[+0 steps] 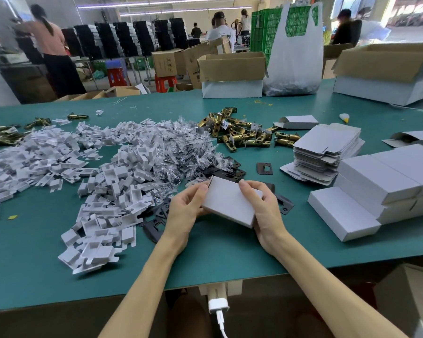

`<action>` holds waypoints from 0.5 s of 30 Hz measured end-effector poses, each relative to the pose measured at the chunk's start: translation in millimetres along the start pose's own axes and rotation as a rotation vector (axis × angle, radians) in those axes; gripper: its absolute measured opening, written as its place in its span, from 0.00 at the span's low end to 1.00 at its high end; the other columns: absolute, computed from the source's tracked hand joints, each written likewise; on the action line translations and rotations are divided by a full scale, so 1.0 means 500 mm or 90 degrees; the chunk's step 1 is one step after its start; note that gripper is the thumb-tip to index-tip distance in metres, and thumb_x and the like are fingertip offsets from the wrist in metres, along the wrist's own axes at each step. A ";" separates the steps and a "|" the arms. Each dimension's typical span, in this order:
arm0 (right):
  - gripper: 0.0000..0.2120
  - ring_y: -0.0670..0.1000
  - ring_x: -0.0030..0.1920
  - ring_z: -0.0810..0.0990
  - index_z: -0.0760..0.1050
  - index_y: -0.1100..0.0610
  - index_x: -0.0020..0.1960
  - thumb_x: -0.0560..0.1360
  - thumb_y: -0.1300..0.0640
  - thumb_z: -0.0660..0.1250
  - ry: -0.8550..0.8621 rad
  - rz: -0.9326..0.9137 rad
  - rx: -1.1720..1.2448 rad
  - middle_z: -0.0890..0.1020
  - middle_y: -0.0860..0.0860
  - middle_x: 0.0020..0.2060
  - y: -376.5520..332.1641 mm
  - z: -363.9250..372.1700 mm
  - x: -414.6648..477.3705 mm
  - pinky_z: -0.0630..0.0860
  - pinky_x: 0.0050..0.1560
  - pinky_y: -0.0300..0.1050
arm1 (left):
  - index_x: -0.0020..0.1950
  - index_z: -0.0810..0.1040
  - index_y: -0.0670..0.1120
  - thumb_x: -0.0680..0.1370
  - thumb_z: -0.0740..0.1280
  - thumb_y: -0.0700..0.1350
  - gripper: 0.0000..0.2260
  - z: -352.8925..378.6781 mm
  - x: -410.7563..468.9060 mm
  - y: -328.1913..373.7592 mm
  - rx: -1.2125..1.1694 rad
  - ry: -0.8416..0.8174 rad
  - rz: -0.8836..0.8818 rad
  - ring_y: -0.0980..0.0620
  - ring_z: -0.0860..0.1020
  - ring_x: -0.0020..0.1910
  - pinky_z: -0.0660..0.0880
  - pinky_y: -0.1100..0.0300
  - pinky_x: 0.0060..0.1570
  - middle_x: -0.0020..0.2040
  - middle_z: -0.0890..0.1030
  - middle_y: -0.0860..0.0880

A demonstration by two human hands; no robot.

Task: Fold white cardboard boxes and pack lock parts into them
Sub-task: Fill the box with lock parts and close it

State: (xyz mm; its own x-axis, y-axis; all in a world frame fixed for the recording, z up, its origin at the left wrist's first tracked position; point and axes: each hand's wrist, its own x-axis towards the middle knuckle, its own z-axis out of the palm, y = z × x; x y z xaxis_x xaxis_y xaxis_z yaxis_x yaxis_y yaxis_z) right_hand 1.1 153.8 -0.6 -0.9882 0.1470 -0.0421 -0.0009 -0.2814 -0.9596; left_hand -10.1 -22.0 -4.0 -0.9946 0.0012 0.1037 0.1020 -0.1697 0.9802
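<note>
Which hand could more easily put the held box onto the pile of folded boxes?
Right, probably. The right hand grips the white box on the side nearest the folded boxes, which lie to the right; the left hand would have to cross over.

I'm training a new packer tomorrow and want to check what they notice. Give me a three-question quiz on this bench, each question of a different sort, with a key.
1. True or false: the left hand and the right hand both hold one white box.
2. Pick one: the stack of flat boxes lies A. left of both hands, B. right of both hands, C. on the floor.
3. Short answer: what colour is the single metal plate lying on the table beyond the right hand?

Key: 1 true; 2 B; 3 black.
</note>
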 end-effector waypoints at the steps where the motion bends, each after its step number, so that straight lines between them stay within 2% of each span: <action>1: 0.24 0.49 0.44 0.82 0.80 0.54 0.54 0.67 0.39 0.76 -0.004 -0.002 -0.002 0.83 0.53 0.47 0.001 0.000 0.000 0.80 0.44 0.48 | 0.63 0.85 0.48 0.82 0.69 0.47 0.11 0.000 -0.001 -0.001 0.004 -0.006 0.001 0.49 0.83 0.54 0.83 0.52 0.54 0.57 0.86 0.46; 6: 0.16 0.51 0.45 0.81 0.81 0.50 0.50 0.68 0.42 0.76 -0.043 -0.019 -0.027 0.83 0.52 0.47 0.000 0.002 -0.004 0.78 0.44 0.48 | 0.62 0.84 0.49 0.82 0.69 0.42 0.10 -0.002 0.002 -0.004 0.017 0.024 0.010 0.53 0.82 0.52 0.81 0.56 0.52 0.57 0.87 0.48; 9: 0.10 0.51 0.46 0.80 0.83 0.48 0.47 0.69 0.44 0.76 -0.069 -0.037 -0.039 0.84 0.50 0.47 -0.001 0.000 -0.005 0.76 0.44 0.47 | 0.58 0.86 0.52 0.82 0.69 0.42 0.08 -0.002 0.005 -0.005 0.013 0.031 -0.003 0.54 0.81 0.49 0.80 0.59 0.50 0.54 0.87 0.49; 12: 0.10 0.52 0.46 0.80 0.83 0.49 0.47 0.69 0.45 0.76 -0.076 -0.040 -0.037 0.84 0.51 0.47 -0.005 -0.001 -0.005 0.75 0.43 0.47 | 0.55 0.87 0.51 0.82 0.70 0.43 0.07 -0.002 0.005 -0.006 0.004 0.048 -0.011 0.53 0.80 0.48 0.79 0.54 0.52 0.51 0.87 0.49; 15: 0.11 0.52 0.45 0.79 0.83 0.51 0.47 0.69 0.46 0.76 -0.080 -0.030 -0.028 0.84 0.51 0.46 -0.006 -0.001 -0.005 0.75 0.41 0.45 | 0.56 0.88 0.46 0.83 0.69 0.45 0.08 -0.004 0.006 -0.009 -0.002 0.068 -0.005 0.49 0.79 0.49 0.76 0.48 0.54 0.54 0.87 0.40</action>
State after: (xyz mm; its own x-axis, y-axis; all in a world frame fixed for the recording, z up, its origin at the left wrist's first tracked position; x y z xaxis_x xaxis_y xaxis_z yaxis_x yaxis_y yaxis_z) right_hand 3.9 154.8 2.1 -0.9986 0.0381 0.0362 -0.0441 -0.2350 -0.9710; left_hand -13.9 -23.0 -8.4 -0.9917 -0.1028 0.0766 0.0937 -0.1730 0.9805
